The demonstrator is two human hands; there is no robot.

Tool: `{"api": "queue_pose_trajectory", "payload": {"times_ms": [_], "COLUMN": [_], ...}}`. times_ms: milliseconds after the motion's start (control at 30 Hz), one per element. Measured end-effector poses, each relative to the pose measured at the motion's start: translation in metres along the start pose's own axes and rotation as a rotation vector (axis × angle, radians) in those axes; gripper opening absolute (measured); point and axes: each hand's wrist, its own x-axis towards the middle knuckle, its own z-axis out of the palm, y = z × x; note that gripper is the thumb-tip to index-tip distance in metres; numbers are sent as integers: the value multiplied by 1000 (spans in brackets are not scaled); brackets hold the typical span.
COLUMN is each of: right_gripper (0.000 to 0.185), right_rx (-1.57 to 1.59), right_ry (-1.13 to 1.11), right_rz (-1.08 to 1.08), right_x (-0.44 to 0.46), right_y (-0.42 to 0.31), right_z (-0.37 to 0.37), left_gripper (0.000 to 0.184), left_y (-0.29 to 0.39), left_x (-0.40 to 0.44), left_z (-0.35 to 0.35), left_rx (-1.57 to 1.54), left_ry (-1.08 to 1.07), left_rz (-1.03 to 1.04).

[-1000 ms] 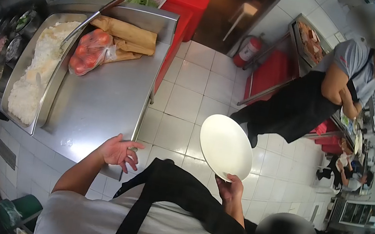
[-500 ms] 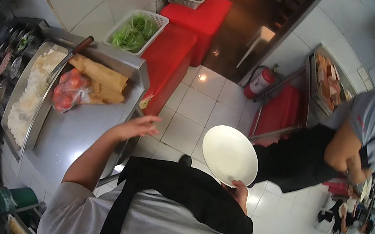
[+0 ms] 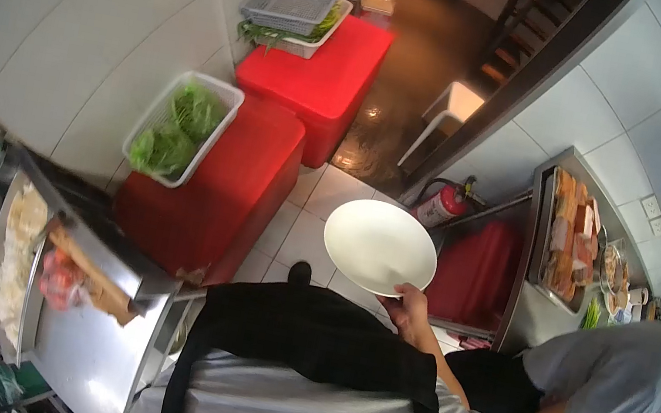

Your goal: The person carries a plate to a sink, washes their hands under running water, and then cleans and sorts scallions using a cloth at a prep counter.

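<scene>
A white plate (image 3: 381, 246), wide and shallow with nothing on it, is held out in front of me. My right hand (image 3: 409, 304) grips its near rim, thumb on top and fingers underneath. My left hand is out of sight, and so is most of that arm. Ahead of the plate, a fire extinguisher (image 3: 444, 204) stands by the doorway.
Two red coolers (image 3: 203, 175) line the left wall, the nearer one bearing a white basket of leafy greens (image 3: 183, 132). A steel counter (image 3: 93, 350) with a rice tray is at left. At right, a co-worker (image 3: 599, 387) stands by a food tray (image 3: 572, 240).
I have moved forward toward the doorway with the plate still in my right hand. The left hand has gone out of view. The steel counter has slid back to the lower left.
</scene>
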Motion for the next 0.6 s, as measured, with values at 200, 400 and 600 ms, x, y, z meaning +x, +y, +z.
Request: {"api": "queue_pose_trajectory", "payload": {"times_ms": [200,400,600], "right_gripper": [51,50,51], "right_rx": [47,104,200], "right_ry": [-57,-121,-242], "right_rz": [18,-4,9], "right_x": [81,186,330], "right_y": [-91,-182,-290], "right_z": [56,84,129], "left_gripper": [41,38,38], "left_y": [227,457,502], "left_x": [92,119,212], "left_z": [-102,-201,-207], "left_rx": [-16,-313,-772], "left_ry": [199,379,162], "left_rz": [373,643,477]}}
